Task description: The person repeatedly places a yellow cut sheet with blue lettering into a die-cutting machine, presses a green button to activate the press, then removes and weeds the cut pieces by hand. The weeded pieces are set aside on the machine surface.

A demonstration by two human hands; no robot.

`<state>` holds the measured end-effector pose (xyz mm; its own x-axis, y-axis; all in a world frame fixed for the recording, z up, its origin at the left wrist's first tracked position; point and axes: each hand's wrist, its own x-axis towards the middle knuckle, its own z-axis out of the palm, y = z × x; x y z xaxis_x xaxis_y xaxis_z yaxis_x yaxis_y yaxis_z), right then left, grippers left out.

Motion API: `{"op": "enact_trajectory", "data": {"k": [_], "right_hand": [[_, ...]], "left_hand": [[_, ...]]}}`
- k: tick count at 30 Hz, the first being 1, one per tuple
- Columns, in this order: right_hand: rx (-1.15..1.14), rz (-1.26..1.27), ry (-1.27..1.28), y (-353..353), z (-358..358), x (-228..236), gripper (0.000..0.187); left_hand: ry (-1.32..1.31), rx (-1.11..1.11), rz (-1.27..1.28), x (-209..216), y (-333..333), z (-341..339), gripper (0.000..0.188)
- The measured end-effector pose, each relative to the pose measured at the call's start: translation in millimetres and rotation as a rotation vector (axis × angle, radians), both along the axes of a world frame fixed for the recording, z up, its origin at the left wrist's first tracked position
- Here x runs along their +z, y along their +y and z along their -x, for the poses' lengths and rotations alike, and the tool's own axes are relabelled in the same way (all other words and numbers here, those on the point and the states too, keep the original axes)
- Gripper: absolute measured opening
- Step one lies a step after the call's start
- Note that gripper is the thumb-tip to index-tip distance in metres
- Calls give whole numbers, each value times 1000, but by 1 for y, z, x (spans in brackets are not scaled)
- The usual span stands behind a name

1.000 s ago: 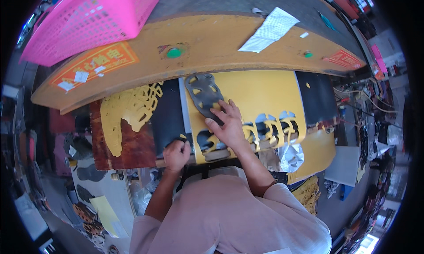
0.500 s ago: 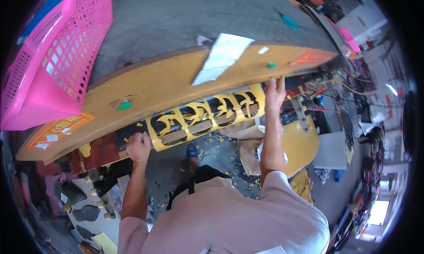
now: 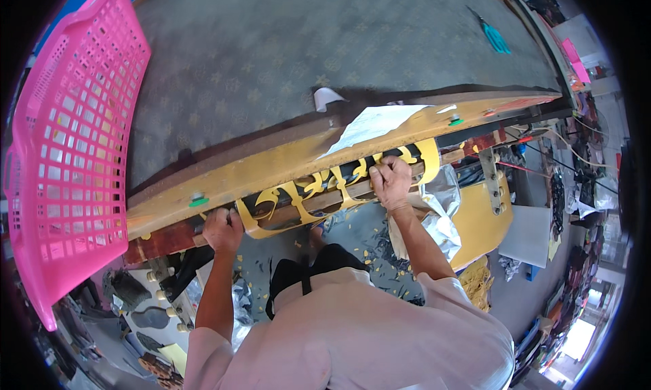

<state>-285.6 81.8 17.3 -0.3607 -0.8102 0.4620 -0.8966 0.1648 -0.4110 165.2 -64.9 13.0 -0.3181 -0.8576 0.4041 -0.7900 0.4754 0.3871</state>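
The yellow sheet (image 3: pixel 432 156) with its row of cut-out openings lies along the near edge of the table (image 3: pixel 139 253), partly under a long tan beam (image 3: pixel 271 167) and bent down at its near side. The left hand (image 3: pixel 224 230) is at the sheet's left end, its fingers curled in toward the palm; whether they pinch anything I cannot tell. The right hand (image 3: pixel 393 180) is over the right part of the sheet, fingers bent down among the openings — whether they grip the sheet or only rest on it is hidden.

On the beam's face are a green button (image 3: pixel 198 201) toward the left, another toward the right, and a white paper (image 3: pixel 373 125) between them. Beyond lies a grey patterned top (image 3: pixel 285 57), with a teal-handled tool (image 3: pixel 496 39) at its far right. A pink basket (image 3: pixel 74 119) stands at left; crumpled silver foil (image 3: pixel 446 212) is just near the right forearm.
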Motion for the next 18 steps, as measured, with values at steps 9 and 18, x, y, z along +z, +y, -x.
{"op": "enact_trajectory", "data": {"k": [9,18], "right_hand": [[132,25,-107,5,-4,23,12],[92,-77,-243,92,-31,56,22]], "left_hand": [[35,20,12,8,9,0,22],[225,128,-166,23,101,-21,23]]}}
